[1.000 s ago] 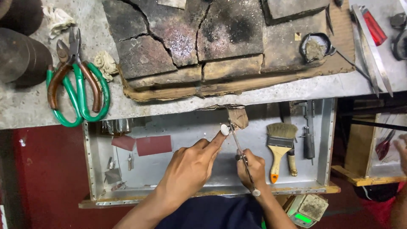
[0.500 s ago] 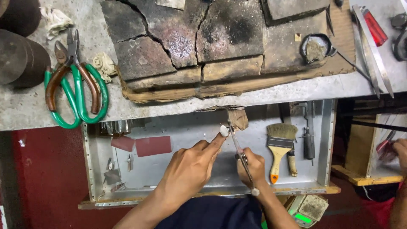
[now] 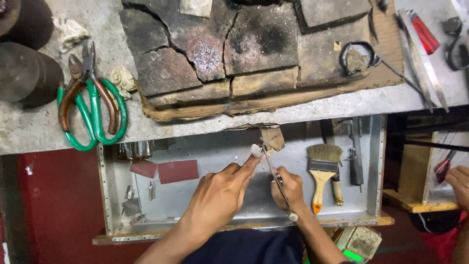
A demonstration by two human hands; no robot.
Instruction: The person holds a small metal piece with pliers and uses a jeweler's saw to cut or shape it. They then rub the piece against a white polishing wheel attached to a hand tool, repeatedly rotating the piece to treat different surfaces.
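Note:
My left hand reaches over the open metal drawer and pinches a small pale oval piece at its fingertips, pressed near a wooden bench peg under the bench edge. In my right hand is a thin metal file with a pale knob at its lower end; the file's tip lies against the small piece.
In the drawer lie a yellow-handled brush, calipers and red abrasive sheets. On the bench: cracked charred soldering blocks, green-handled pliers and shears, dark round blocks, tweezers. Another person's hand is at the right.
Both hands stay at the peg; the file has shifted only slightly along the piece. The other person's hand at the right has moved a little.

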